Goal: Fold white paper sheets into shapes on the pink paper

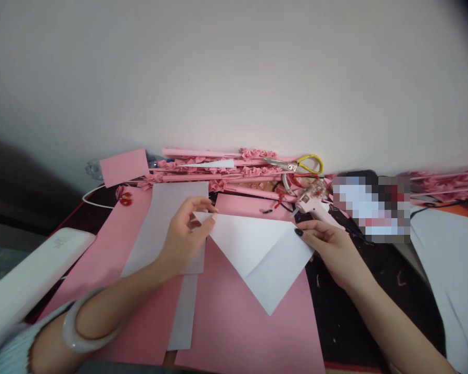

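A folded sheet of white paper [257,249] is held up between both hands, its pointed corner hanging down over a pink sheet [249,332]. My left hand [191,228] pinches its upper left corner between thumb and fingers. At the upper right corner, my right hand [322,241] grips the paper with thumb and fingertips. One flap lies folded over the front, with a diagonal edge across the lower right. Behind my left hand lies a larger white sheet [159,223], and a narrow white strip [184,317] sits below it.
Pink paper-covered stems [218,176] with curled petals lie along the wall. Yellow-handled scissors [310,163] and a pink glue gun [315,208] rest at the back right. A long white device [35,280] stands at left; white sheets [452,270] lie at right.
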### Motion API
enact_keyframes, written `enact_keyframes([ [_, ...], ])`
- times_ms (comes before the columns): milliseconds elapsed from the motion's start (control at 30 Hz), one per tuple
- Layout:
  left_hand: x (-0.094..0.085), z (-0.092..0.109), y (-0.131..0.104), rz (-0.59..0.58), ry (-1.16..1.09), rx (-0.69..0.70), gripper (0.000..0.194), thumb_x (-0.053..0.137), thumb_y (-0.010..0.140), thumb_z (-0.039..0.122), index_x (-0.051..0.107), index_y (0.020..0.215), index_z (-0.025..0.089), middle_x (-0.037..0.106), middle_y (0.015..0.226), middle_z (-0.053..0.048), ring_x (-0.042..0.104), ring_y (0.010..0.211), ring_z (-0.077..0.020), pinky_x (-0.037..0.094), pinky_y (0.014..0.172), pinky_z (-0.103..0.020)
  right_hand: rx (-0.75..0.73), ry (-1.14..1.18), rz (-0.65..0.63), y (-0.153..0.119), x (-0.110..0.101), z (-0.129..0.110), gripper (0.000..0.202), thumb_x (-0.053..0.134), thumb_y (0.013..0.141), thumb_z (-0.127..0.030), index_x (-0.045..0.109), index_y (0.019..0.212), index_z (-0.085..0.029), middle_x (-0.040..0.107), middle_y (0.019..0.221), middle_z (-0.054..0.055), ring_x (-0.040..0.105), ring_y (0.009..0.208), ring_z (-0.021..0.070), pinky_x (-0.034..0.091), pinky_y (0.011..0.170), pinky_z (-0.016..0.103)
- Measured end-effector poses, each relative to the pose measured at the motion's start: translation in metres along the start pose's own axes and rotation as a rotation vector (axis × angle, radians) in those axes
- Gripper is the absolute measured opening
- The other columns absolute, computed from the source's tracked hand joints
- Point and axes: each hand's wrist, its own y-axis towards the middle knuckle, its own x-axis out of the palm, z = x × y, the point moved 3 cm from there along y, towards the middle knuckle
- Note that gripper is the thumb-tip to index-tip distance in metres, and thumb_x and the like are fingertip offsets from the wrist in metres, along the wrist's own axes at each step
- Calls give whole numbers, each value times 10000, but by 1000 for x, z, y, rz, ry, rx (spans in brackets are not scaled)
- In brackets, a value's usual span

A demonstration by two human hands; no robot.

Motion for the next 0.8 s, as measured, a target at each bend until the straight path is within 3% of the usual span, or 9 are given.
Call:
enact_keyframes([
  [67,0,3,2,17,193,162,257,544,789,224,537,1045,210,515,1135,-59,506,1035,-218,430,882,-359,-8,-43,-13,1,1,1,263,658,698,-326,634,889,-146,584,574,-20,445,405,73,315,364,190],
  [133,4,6,0,-39,327,326,286,515,804,191,543,1088,214,476,1183,-68,454,1095,-230,363,954,-389,-29,-78,-54,1,4,0,238,633,720,-319,638,887,-149,621,633,0,495,448,91,349,395,201],
  [333,29,11,-22,-515,505,628,316,412,879,182,515,1178,192,551,959,-77,521,873,-184,438,788,-331,-211,-244,-242,1,28,-14,170,553,777,-233,670,872,-156,681,861,55,618,788,182,467,687,276],
  [433,40,8,-29,-641,647,642,346,378,902,242,463,1226,155,568,914,-78,538,823,-196,458,726,-342,-274,-272,-319,4,44,-17,215,519,784,-197,658,945,-168,673,966,63,613,882,188,461,769,292],
  [567,47,4,-31,-693,785,600,348,331,923,251,428,1233,124,578,955,-81,545,853,-199,465,735,-336,-303,-451,-215,8,50,-15,290,525,764,-194,592,1044,-163,675,843,49,612,684,157,453,622,260],
  [700,50,-1,-33,-704,872,598,346,311,931,242,406,1241,122,578,937,-68,544,841,-200,465,683,-316,-303,-863,-87,3,50,-15,139,503,782,-237,599,845,-160,615,608,15,561,555,149,360,521,236],
  [800,52,-4,-34,-694,890,596,360,314,932,237,385,1257,100,574,956,-78,543,846,-198,460,680,-307,-294,-1115,-8,-2,52,-17,180,443,829,-292,563,773,-171,629,613,34,584,567,172,286,482,235],
])
